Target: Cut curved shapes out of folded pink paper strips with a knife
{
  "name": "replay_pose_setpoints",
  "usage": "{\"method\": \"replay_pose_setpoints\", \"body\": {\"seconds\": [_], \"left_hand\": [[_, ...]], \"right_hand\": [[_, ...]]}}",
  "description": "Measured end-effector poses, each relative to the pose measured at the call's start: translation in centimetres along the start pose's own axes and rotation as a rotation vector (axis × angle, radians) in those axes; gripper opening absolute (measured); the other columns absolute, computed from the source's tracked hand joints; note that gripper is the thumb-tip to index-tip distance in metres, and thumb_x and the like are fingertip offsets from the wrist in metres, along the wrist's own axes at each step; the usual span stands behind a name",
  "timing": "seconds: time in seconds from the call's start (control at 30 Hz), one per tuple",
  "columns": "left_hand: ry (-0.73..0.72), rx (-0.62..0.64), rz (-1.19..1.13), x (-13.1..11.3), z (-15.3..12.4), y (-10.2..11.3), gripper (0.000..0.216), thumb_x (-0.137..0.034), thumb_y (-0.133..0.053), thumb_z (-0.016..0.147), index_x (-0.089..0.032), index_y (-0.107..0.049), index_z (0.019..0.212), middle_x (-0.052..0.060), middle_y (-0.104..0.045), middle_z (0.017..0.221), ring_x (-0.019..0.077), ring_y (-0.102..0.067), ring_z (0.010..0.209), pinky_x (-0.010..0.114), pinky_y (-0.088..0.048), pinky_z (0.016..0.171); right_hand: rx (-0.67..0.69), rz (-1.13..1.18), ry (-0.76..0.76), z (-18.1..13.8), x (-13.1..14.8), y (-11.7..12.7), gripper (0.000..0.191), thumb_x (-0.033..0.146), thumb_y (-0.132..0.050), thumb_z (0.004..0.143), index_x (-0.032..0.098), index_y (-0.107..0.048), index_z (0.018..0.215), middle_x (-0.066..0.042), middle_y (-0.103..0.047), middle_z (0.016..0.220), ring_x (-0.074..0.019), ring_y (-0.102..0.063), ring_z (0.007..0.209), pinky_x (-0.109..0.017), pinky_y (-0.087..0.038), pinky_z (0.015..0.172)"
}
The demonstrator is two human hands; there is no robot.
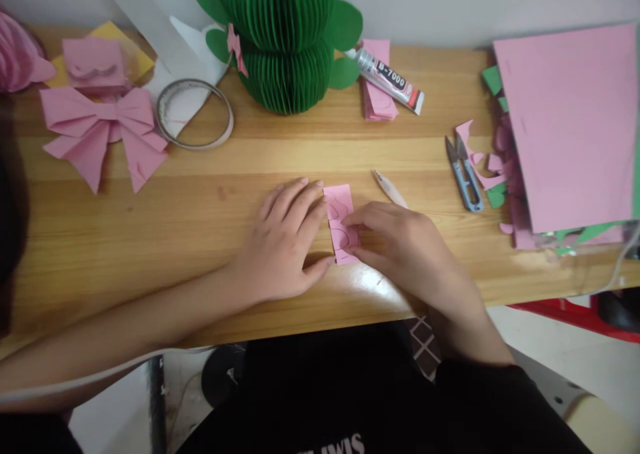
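A small pink paper strip [342, 237] with dark curved pencil lines lies on the table in front of me. My left hand [287, 244] rests flat at its left edge, fingers stretched, with fingertips and thumb at the strip's side. From the right, my right hand [400, 241] has its thumb and index fingertips on the strip, gripping its right side; the other fingers are curled under and partly hidden. Just beyond the right hand lies a white pen [391, 189], its tip pointing away to the left.
A green honeycomb paper piece [285, 47] stands at the back. Beside it a glue tube [393, 81] lies on pink strips. Blue thread snips [465, 174], paper scraps and pink sheets [570, 127] are right. A tape roll [227, 131] and pink paper bow [103, 124] are left.
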State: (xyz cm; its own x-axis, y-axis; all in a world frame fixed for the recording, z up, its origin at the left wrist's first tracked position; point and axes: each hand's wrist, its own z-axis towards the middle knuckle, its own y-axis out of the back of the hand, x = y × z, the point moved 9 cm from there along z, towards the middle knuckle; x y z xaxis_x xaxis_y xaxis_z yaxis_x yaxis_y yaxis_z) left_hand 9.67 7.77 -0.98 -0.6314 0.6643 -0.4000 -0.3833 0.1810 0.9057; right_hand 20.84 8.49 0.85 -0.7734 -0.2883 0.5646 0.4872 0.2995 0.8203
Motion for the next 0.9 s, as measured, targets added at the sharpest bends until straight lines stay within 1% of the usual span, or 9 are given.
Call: {"method": "replay_pose_setpoints", "body": {"seconds": [0.2,0.33,0.47,0.63,0.77,0.9], "left_hand": [[0.000,-0.013,-0.003,0.0,0.1,0.0,0.066,-0.034,-0.068,0.081,-0.001,-0.052,0.135,0.028,-0.048,0.145,0.0445,-0.040,0.138,0.062,-0.035,0.113],[-0.005,-0.018,0.017,-0.1,0.1,0.1,0.064,-0.035,-0.066,0.081,-0.003,-0.052,0.135,0.026,-0.050,0.145,0.0430,-0.042,0.138,0.061,-0.036,0.113],[-0.003,-0.020,0.032,-0.1,0.1,0.1,0.064,-0.036,-0.064,0.082,-0.001,-0.052,0.134,0.027,-0.050,0.145,0.0429,-0.043,0.137,0.061,-0.038,0.112],[0.005,-0.012,0.006,0.0,0.1,0.1,0.063,-0.035,-0.064,0.082,-0.001,-0.052,0.134,0.028,-0.050,0.145,0.0433,-0.041,0.138,0.062,-0.036,0.112],[0.010,-0.018,-0.006,0.1,0.0,0.0,0.064,-0.036,-0.064,0.082,-0.001,-0.052,0.134,0.027,-0.049,0.145,0.0430,-0.041,0.138,0.062,-0.035,0.113],[0.011,-0.045,-0.027,0.2,-0.1,0.2,0.064,-0.035,-0.064,0.082,0.000,-0.051,0.135,0.027,-0.048,0.145,0.0429,-0.042,0.137,0.062,-0.037,0.111]], "right_hand": [[0.014,0.009,-0.004,0.0,0.1,-0.2,0.013,0.008,-0.063,0.083,0.018,-0.068,0.089,-0.003,-0.072,0.088,-0.0180,-0.065,0.080,-0.028,-0.046,0.069],[0.012,-0.018,0.016,0.0,0.2,-0.4,0.012,0.010,-0.061,0.086,0.019,-0.068,0.089,-0.004,-0.071,0.090,-0.0192,-0.064,0.082,-0.030,-0.047,0.072],[0.015,-0.032,0.046,0.0,0.4,-0.7,0.013,0.011,-0.060,0.088,0.018,-0.069,0.094,-0.006,-0.071,0.093,-0.0203,-0.064,0.085,-0.032,-0.049,0.075],[0.004,-0.018,0.081,-0.2,0.5,-0.9,0.014,0.013,-0.062,0.090,0.016,-0.071,0.099,-0.007,-0.072,0.100,-0.0218,-0.065,0.091,-0.034,-0.052,0.079],[0.005,-0.037,0.102,-0.4,0.6,-1.1,0.012,0.015,-0.062,0.091,0.014,-0.072,0.098,-0.009,-0.071,0.100,-0.0230,-0.065,0.091,-0.036,-0.055,0.077],[0.013,-0.058,0.094,-0.4,0.6,-1.1,0.015,0.015,-0.063,0.091,0.015,-0.072,0.103,-0.009,-0.071,0.102,-0.0232,-0.065,0.092,-0.037,-0.056,0.078]]}}
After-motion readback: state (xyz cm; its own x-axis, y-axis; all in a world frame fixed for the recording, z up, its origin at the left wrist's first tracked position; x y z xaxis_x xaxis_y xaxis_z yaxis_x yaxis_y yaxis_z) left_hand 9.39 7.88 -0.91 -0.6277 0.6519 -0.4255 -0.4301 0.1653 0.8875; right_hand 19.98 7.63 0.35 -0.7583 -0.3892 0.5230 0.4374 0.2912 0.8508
